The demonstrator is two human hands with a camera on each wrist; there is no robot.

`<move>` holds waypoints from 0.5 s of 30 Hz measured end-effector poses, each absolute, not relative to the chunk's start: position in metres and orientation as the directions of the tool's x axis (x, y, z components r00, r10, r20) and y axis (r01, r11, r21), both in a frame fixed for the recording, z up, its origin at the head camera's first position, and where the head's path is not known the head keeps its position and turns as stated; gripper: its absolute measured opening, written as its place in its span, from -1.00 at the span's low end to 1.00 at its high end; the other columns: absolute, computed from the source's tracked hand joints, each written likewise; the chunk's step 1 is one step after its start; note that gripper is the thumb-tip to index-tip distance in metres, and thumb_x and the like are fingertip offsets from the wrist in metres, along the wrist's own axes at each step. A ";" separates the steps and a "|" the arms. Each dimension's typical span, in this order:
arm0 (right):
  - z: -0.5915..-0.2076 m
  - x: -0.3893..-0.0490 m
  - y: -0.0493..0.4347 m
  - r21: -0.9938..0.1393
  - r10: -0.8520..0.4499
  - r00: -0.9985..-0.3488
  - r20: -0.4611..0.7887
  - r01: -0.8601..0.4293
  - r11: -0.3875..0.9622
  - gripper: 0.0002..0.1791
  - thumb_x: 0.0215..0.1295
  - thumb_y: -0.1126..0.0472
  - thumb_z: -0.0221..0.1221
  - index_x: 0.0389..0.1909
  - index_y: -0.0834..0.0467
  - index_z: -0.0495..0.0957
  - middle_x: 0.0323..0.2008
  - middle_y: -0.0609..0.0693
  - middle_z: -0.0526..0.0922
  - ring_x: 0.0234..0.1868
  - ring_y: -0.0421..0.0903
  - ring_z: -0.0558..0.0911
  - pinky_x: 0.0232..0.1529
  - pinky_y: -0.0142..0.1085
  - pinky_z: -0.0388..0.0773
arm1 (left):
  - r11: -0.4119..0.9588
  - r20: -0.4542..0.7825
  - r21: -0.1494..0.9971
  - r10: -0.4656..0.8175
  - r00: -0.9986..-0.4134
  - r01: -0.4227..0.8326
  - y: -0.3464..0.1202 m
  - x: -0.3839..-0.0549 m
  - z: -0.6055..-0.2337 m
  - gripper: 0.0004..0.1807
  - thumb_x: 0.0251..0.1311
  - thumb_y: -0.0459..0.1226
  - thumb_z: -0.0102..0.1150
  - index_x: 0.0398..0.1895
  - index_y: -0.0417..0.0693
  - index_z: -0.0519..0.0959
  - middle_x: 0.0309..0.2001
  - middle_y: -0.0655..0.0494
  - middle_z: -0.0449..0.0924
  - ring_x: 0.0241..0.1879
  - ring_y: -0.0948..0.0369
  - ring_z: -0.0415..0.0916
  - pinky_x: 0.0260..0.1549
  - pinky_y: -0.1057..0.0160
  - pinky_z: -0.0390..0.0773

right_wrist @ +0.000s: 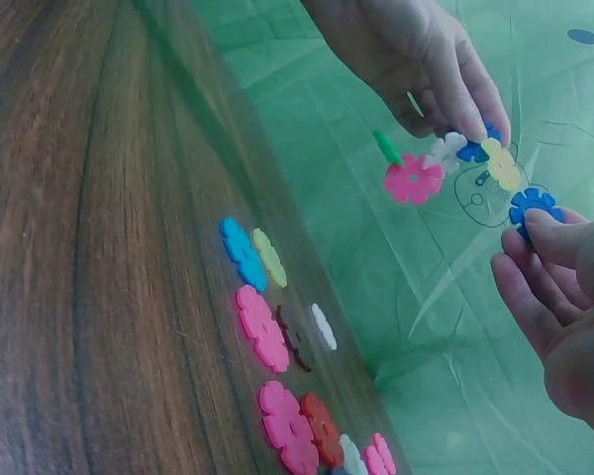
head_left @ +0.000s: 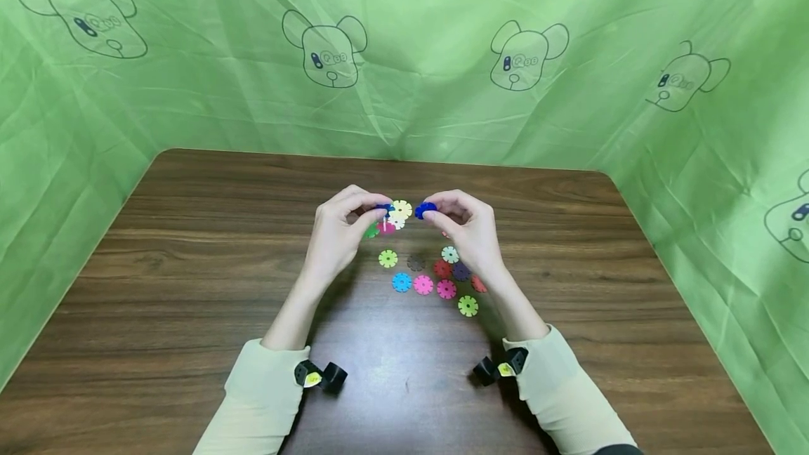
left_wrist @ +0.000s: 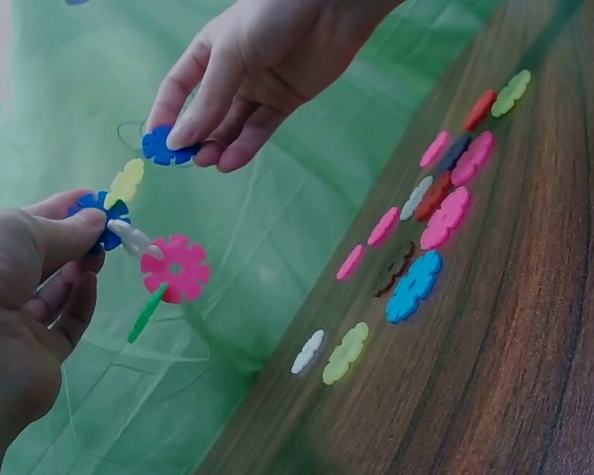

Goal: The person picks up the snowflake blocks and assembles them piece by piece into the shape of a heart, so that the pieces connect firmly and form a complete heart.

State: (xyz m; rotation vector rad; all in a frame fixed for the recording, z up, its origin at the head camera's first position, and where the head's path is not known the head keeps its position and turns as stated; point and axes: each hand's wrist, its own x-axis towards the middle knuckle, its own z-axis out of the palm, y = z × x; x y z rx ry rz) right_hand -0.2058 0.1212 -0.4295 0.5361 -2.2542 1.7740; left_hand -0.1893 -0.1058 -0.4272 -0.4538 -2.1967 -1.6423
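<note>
My left hand pinches a blue notched disc between thumb and fingers. Linked to that disc are a pale yellow disc and a white disc. A pink disc joins the white one, and a green disc hangs from the pink. Facing it, my right hand pinches a separate blue disc by thumb and fingertips. A small gap lies between this disc and the yellow one. Both hands are raised above the table.
Loose discs lie on the brown wooden table below the hands, among them a light blue disc, a pink disc, a lime disc and a brown disc. Green curtain surrounds the table's back and sides.
</note>
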 end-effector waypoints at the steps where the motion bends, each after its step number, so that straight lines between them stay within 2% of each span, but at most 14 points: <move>1: -0.429 -0.206 0.121 -0.887 -0.145 -0.908 0.393 -0.416 0.199 -0.85 0.28 0.30 0.39 -0.14 0.18 0.73 -0.37 0.14 0.74 -0.51 -0.18 0.55 -0.53 -0.47 0.45 | 0.274 0.465 0.845 0.045 -0.884 0.459 -0.106 -0.189 -0.427 -0.86 0.24 -0.34 0.40 -0.16 -0.03 0.80 -0.26 0.09 0.72 -0.34 0.30 0.55 -0.31 0.49 0.55; 8: -0.430 -0.206 0.119 -0.889 -0.150 -0.903 0.403 -0.425 0.171 -0.84 0.27 0.35 0.38 -0.14 0.23 0.73 -0.37 0.17 0.74 -0.51 -0.14 0.54 -0.52 -0.47 0.42 | 0.285 0.464 0.842 0.053 -0.884 0.458 -0.106 -0.189 -0.428 -0.86 0.23 -0.35 0.40 -0.16 -0.03 0.80 -0.27 0.08 0.73 -0.35 0.29 0.54 -0.35 0.49 0.53; 12: -0.430 -0.206 0.118 -0.890 -0.159 -0.902 0.401 -0.425 0.166 -0.83 0.26 0.37 0.39 -0.13 0.24 0.72 -0.34 0.18 0.76 -0.42 -0.18 0.65 -0.38 -0.47 0.58 | 0.291 0.468 0.838 0.053 -0.882 0.462 -0.105 -0.189 -0.427 -0.86 0.22 -0.34 0.41 -0.16 -0.03 0.81 -0.27 0.08 0.73 -0.34 0.34 0.53 -0.35 0.48 0.51; 15: -0.431 -0.205 0.117 -0.893 -0.171 -0.901 0.399 -0.424 0.152 -0.82 0.25 0.38 0.38 -0.12 0.26 0.72 -0.30 0.21 0.77 -0.33 -0.20 0.72 -0.25 -0.42 0.68 | 0.291 0.467 0.838 0.054 -0.883 0.461 -0.104 -0.189 -0.427 -0.86 0.23 -0.34 0.41 -0.16 -0.02 0.81 -0.26 0.08 0.74 -0.36 0.30 0.53 -0.37 0.47 0.48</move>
